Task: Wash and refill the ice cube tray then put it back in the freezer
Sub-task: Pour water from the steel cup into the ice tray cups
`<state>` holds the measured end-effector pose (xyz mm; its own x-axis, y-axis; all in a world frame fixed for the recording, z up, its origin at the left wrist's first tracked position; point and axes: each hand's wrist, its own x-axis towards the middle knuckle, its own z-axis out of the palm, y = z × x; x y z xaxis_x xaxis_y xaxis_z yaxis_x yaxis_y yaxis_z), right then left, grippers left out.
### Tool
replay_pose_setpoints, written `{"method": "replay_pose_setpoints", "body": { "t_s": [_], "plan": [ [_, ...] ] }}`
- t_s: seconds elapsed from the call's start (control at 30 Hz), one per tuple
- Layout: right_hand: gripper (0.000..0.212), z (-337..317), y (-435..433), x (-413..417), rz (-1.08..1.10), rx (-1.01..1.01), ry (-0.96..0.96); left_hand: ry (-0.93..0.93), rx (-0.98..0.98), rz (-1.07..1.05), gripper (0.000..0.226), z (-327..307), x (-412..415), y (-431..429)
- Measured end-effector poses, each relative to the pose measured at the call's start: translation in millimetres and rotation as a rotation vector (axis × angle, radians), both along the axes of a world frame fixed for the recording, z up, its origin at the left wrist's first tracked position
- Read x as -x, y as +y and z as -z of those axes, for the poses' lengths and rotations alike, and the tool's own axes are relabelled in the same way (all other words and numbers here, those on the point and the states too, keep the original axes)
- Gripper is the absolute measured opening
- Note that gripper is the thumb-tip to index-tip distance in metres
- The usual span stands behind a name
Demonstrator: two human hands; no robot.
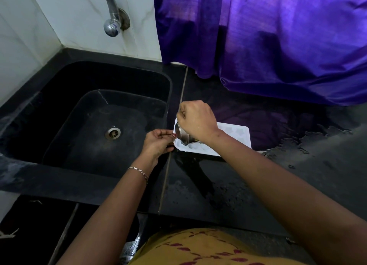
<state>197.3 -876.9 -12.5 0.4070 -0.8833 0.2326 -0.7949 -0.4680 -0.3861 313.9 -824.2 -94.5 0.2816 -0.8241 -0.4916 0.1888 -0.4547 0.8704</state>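
Ice cube tray (235,133), white, lies flat on wet black counter (248,177), just right of black sink (99,126); right hand (195,122) grips steel cup (183,133), tipped on side over tray's left end; left hand (158,140) pinches tray's left edge; tap (111,16) far left; purple curtain (278,36) far right.

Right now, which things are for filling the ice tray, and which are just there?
For the job:
- tray, on the counter beside the sink
- steel cup, tipped over the tray
- right hand, holding the cup
- left hand, at the tray's edge

Just there:
- sink
- tap, with no water seen running
- purple curtain
- counter, wet in patches
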Motion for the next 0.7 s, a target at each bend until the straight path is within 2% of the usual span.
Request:
{"method": "replay_pose_setpoints", "body": {
  "t_s": [0.1, 0.27, 0.5, 0.7],
  "plan": [
    [0.040, -1, 3, -5, -0.064, 0.030, 0.091, -0.002, 0.003, -0.011, 0.009, -2, 1, 1],
    [0.022, -11, 10, -7, -0.174, 0.066, 0.261, 0.011, 0.002, -0.026, 0.010, -4, 2, 1],
    [0.017, -15, 12, -13, -0.277, 0.162, 0.397, 0.009, -0.013, -0.041, 0.013, -4, 2, 1],
    [0.013, -11, 13, -19, -0.326, 0.165, 0.453, 0.017, -0.013, -0.081, 0.021, -5, 3, 0]
  ]
}}
